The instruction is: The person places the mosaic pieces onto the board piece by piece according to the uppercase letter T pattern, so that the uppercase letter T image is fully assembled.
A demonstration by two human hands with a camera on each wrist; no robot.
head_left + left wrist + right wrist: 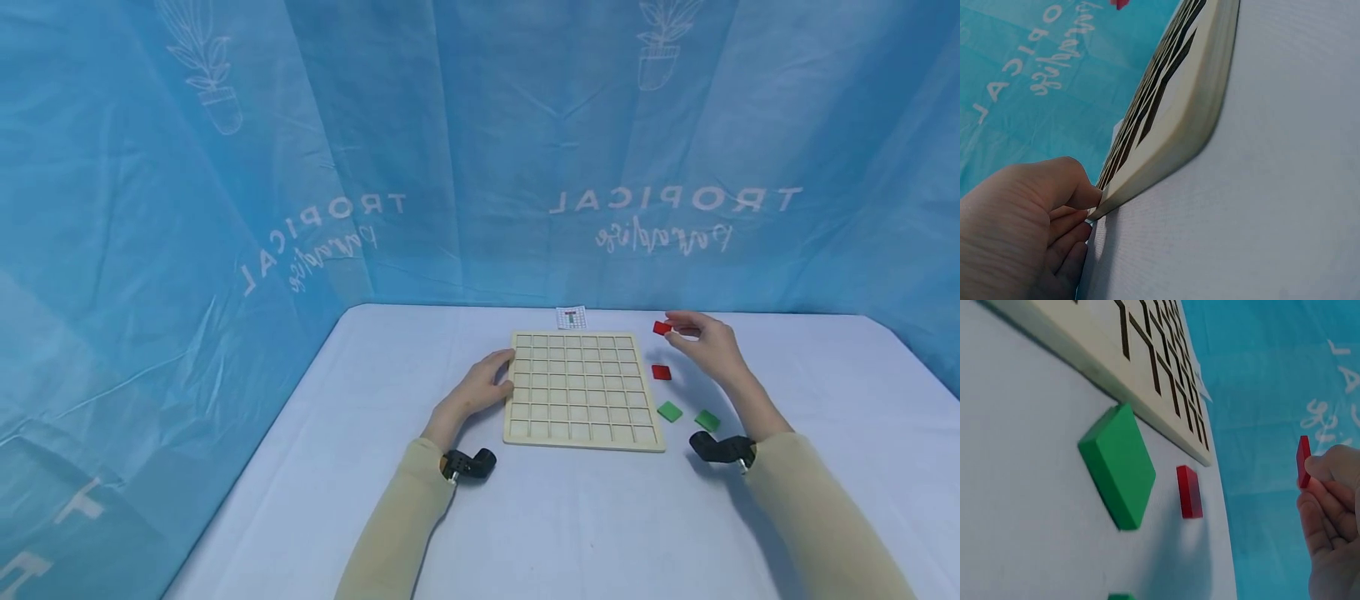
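Observation:
A pale wooden grid board [581,387] with square cells lies flat on the white table. My left hand [487,385] holds its left edge, thumb on top and fingers against the side; the left wrist view shows the board's [1172,125] edge pinched by this hand [1054,212]. My right hand [701,337] hovers right of the board's far corner and pinches a small red tile [662,328], lifted off the table, seen as red tile [1303,461] in the right wrist view. Another red tile [661,372] and two green tiles [670,412] [707,420] lie right of the board.
A small printed card [571,317] lies just beyond the board's far edge. A blue curtain [480,150] with white lettering surrounds the table [570,517] on the left, back and right. Black wrist cameras sit on both beige sleeves.

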